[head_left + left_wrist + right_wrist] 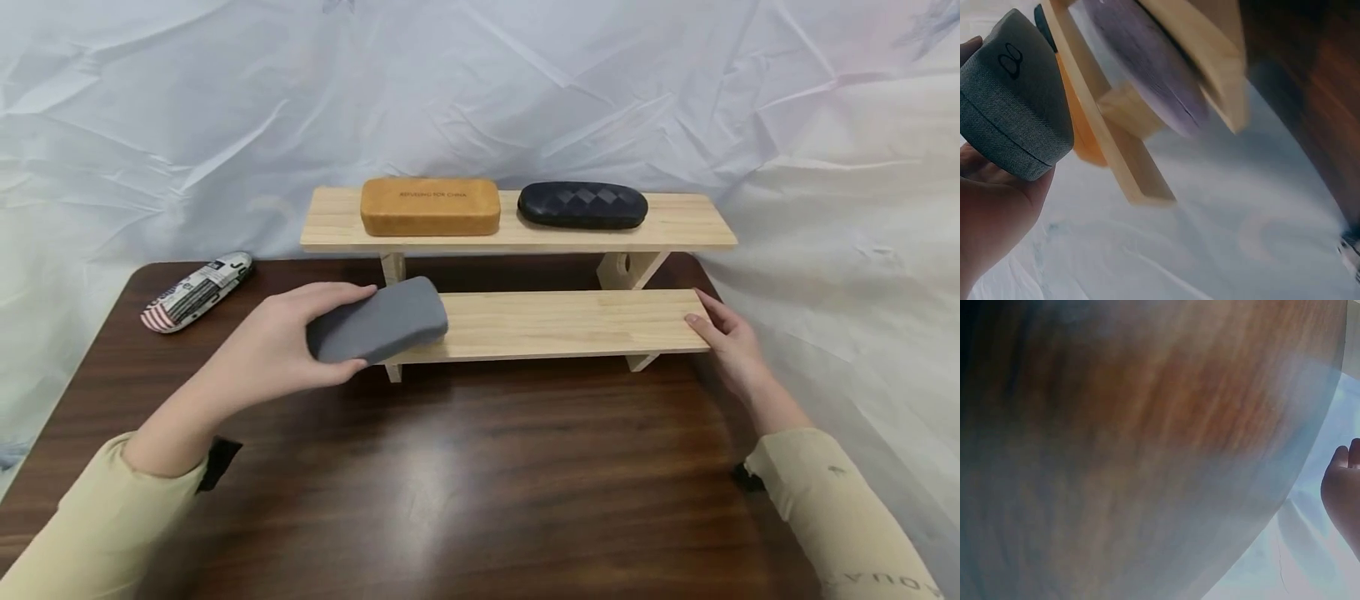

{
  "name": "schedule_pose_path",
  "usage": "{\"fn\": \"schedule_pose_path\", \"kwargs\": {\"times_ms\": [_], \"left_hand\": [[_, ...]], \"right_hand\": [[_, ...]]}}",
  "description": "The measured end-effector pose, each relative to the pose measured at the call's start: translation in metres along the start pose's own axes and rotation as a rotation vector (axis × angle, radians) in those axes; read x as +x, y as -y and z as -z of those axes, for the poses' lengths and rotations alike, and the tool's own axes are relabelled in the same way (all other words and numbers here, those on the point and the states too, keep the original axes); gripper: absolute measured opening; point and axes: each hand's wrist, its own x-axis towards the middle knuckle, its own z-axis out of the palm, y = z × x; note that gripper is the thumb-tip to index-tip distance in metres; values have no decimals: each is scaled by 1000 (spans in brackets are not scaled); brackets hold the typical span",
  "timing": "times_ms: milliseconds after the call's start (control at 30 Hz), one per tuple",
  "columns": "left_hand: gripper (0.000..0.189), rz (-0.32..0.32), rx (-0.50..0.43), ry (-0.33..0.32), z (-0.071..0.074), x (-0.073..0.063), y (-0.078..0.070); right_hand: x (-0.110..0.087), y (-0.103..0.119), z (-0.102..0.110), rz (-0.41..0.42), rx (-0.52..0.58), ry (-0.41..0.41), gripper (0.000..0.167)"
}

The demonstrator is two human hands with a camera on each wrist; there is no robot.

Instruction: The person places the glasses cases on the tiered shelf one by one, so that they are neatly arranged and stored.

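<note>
My left hand [262,350] grips a grey fabric glasses case [382,321] between thumb and fingers, over the left end of the lower board [555,321] of a two-tier wooden shelf. A small glasses emblem marks that case [1019,94] in the left wrist view. Behind it there, a purple case [1147,65] lies between the shelf boards; the head view does not show it plainly. My right hand [735,346] holds the lower board's right end, thumb on top. In the right wrist view only part of the right hand [1344,487] shows.
On the upper board [708,221] sit a tan-orange case [430,212] and a black quilted-pattern case [582,206]. A newsprint-pattern case [198,293] lies on the dark wooden table [450,500], far left. A wrinkled white sheet [225,108] hangs behind.
</note>
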Motion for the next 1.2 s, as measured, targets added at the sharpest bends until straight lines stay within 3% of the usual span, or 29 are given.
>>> {"fn": "schedule_pose_path", "kwargs": {"times_ms": [233,467,733,967,1200], "left_hand": [[72,-5,-54,106,-15,37,-17],[73,-89,-108,150,-38,77,-33],[72,-117,-146,220,-61,116,-38],[72,-119,-136,282,-73,139,-39],[71,-124,-116,360,-85,146,-37]], "right_hand": [[1,-2,0,26,14,0,71],[-2,2,1,17,-5,11,71],[-2,1,0,21,-13,9,69],[-1,0,-3,17,-8,0,70],[-1,1,-2,14,2,-4,69]]}}
